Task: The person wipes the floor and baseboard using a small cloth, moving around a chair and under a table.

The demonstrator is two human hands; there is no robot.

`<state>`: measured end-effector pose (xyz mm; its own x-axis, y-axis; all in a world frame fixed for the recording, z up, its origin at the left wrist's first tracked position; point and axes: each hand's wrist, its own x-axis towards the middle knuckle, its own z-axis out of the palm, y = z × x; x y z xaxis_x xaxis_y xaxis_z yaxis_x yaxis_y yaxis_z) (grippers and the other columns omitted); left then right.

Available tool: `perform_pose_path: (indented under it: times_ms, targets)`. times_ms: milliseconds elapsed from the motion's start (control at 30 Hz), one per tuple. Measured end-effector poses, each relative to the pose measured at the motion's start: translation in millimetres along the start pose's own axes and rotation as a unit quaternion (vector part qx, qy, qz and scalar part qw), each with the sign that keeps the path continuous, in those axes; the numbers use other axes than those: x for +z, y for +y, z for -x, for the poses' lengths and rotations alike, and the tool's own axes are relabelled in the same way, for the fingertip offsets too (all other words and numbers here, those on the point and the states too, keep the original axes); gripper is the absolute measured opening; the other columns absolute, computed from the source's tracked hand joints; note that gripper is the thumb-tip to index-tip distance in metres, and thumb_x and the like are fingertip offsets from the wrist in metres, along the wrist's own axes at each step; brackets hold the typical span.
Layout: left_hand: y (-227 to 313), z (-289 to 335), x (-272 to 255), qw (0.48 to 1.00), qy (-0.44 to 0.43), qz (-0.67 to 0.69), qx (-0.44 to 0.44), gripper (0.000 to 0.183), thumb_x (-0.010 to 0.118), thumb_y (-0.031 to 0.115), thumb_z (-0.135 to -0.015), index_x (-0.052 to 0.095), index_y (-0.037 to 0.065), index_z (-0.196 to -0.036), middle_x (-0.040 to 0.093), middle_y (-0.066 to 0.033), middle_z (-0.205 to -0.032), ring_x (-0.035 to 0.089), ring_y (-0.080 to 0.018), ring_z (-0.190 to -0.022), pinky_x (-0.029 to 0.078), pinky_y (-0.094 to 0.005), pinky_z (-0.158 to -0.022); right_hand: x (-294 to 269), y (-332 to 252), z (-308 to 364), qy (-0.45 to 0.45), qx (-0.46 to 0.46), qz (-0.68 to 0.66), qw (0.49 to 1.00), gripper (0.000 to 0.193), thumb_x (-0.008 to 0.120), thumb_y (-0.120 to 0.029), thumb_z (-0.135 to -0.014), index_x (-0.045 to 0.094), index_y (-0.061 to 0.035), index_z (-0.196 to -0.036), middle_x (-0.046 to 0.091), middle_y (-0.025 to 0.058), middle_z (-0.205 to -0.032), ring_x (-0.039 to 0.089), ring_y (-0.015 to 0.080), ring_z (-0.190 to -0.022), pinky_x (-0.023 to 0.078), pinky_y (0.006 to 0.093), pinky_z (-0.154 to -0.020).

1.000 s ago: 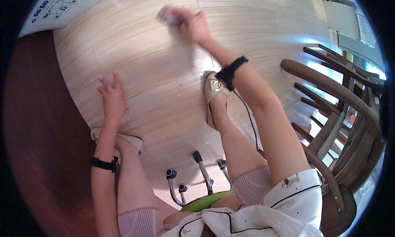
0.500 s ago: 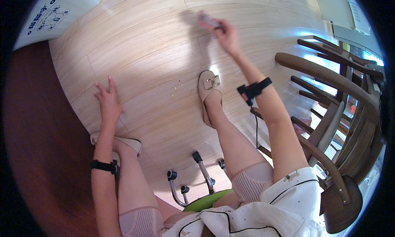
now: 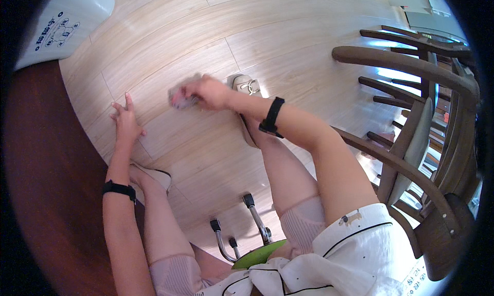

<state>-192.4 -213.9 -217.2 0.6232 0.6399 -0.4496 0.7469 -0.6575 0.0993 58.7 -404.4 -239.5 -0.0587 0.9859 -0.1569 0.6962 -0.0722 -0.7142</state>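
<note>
My right hand (image 3: 210,92) is closed on a small, blurred pink-and-grey thing (image 3: 181,95), too smeared by motion to name. It hovers over or near the pale wood-look floor (image 3: 216,33), just left of my beige shoe (image 3: 247,85) with a bow-like buckle; I cannot tell whether the thing touches the boards. Over to the left, my left hand (image 3: 126,121) holds nothing, its fingers spread above the floor beside a dark brown tabletop (image 3: 41,141). Black straps circle both forearms.
At the upper left stands a white container (image 3: 77,18) with printed markings. Brown wooden chairs (image 3: 406,64) crowd the right side. Below me is a green-seated chair (image 3: 260,255) with chrome legs. My other shoe (image 3: 157,176) lies under my left arm.
My right hand has swung down and leftward with the pink-and-grey thing, over where small yellowish crumbs lay. My left hand stays spread, slightly shifted in view. The whole view has moved a little.
</note>
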Motion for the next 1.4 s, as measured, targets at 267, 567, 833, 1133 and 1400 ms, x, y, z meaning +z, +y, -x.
perform_pose_path:
  times_ms: [267,567,833,1133,1400]
  targets:
    - [1,-10,6,0.997,-0.040,-0.027,-0.067,0.146,0.094,0.011,-0.045,-0.003,0.015,-0.154,0.006,-0.0432,-0.148,0.024,-0.0593,-0.134,0.028,-0.0533,-0.113,-64,29,33,0.247,0.047,-0.127,0.960,0.033,0.064,-0.002,-0.077,0.064,-0.0047,-0.109,0.069,0.0145,-0.101,0.067,0.0241,-0.082,0.053,0.0358,-0.073]
    - [3,0,3,0.996,-0.059,-0.020,-0.066,0.144,0.093,0.012,-0.047,-0.002,0.016,-0.154,0.005,-0.0448,-0.147,0.018,-0.0658,-0.132,0.028,-0.0539,-0.113,-164,204,178,0.514,0.483,0.067,0.705,0.036,0.057,-0.016,-0.080,0.059,-0.0057,-0.115,0.068,0.0188,-0.103,0.064,0.0378,-0.098,0.049,0.0451,-0.089]
    - [-4,15,7,0.995,-0.048,0.005,-0.090,0.141,0.092,0.006,-0.046,0.003,0.015,-0.155,0.006,-0.0417,-0.149,0.014,-0.0628,-0.135,0.027,-0.0526,-0.114,-64,42,55,0.378,0.049,-0.017,0.924,0.057,0.048,0.008,-0.070,0.063,-0.0141,-0.120,0.062,0.0107,-0.126,0.058,0.0308,-0.116,0.044,0.0427,-0.099]
    - [-25,10,14,0.996,-0.037,-0.009,-0.078,0.142,0.091,0.004,-0.046,0.002,0.018,-0.155,0.007,-0.0398,-0.150,0.014,-0.0519,-0.142,0.021,-0.0536,-0.116,-49,24,107,0.316,0.152,-0.185,0.918,0.045,0.057,0.000,-0.075,0.065,-0.0129,-0.117,0.068,0.0112,-0.108,0.065,0.0282,-0.096,0.049,0.0387,-0.084]
    - [2,1,3,0.995,-0.056,-0.023,-0.081,0.145,0.093,0.007,-0.044,-0.001,0.014,-0.154,0.008,-0.0385,-0.151,0.015,-0.0519,-0.141,0.022,-0.0524,-0.117,-139,188,289,0.533,0.502,0.052,0.679,0.042,0.053,-0.011,-0.082,0.059,-0.0084,-0.123,0.065,0.0148,-0.119,0.061,0.0312,-0.111,0.047,0.0420,-0.095]
